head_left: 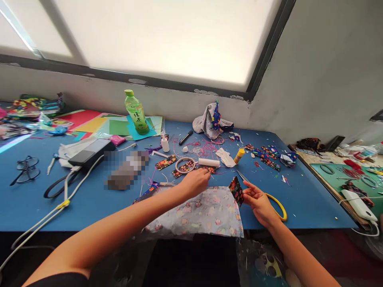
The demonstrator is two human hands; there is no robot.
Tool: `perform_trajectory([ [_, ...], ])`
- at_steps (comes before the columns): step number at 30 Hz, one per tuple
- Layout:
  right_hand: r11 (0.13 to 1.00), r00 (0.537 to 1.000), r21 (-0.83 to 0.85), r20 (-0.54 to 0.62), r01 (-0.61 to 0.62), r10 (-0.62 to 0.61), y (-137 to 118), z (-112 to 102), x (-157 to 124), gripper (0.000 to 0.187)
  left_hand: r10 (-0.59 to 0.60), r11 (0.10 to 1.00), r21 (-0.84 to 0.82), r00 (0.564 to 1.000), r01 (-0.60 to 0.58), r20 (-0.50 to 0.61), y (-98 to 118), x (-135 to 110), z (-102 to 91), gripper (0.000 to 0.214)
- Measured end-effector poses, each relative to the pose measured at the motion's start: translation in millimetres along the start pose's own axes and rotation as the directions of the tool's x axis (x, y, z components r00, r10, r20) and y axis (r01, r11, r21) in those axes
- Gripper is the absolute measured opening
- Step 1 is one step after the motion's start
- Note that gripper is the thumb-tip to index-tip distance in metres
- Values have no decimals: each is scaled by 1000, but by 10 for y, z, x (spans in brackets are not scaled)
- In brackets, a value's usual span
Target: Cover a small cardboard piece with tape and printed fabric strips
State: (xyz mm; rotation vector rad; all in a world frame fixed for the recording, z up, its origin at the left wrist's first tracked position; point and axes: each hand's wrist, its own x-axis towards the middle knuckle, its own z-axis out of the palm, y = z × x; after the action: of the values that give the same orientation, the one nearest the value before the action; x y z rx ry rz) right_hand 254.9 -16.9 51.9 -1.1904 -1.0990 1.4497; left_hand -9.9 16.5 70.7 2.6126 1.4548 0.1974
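My right hand pinches a small dark floral fabric piece and holds it upright above the blue table. Yellow-handled scissors lie under that hand, their blades pointing up-left. My left hand reaches forward with curled fingers onto a floral fabric strip beside a pink ring. What its fingers hold is not visible. A pale printed cloth lies below both hands at the table's front edge.
A green tea bottle, coloured paper sheets, a glue stick, a black marker, a white roll, pink threads, glasses, black scissors and cables lie about. A second table stands right.
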Motion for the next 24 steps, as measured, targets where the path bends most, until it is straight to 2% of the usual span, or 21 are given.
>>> perform_trajectory([
  [4,1000,1000,-10,-26,4,-4,-174,-170,66,44,165,983,-80,986,-163,15,289,-248,215,19],
  [6,999,1000,-35,0,-11,11,-217,-197,138,43,183,976,-116,983,-183,-11,352,-295,340,19],
  [10,993,993,-96,92,-64,73,-187,-137,378,42,110,977,-175,991,-121,-70,318,-275,500,46],
  [12,989,985,-115,132,-92,107,-150,-96,532,39,83,974,-206,993,-97,-79,282,-246,516,51],
  [17,990,980,-95,158,-106,120,-116,-96,882,15,24,970,-240,998,-39,-63,264,-46,472,38],
  [21,989,972,-67,189,-132,142,-81,-132,995,14,-35,962,-273,998,20,-49,246,197,470,20],
  [24,986,959,-52,228,-160,168,-35,-152,996,15,-56,945,-324,998,39,-42,190,313,477,18],
])
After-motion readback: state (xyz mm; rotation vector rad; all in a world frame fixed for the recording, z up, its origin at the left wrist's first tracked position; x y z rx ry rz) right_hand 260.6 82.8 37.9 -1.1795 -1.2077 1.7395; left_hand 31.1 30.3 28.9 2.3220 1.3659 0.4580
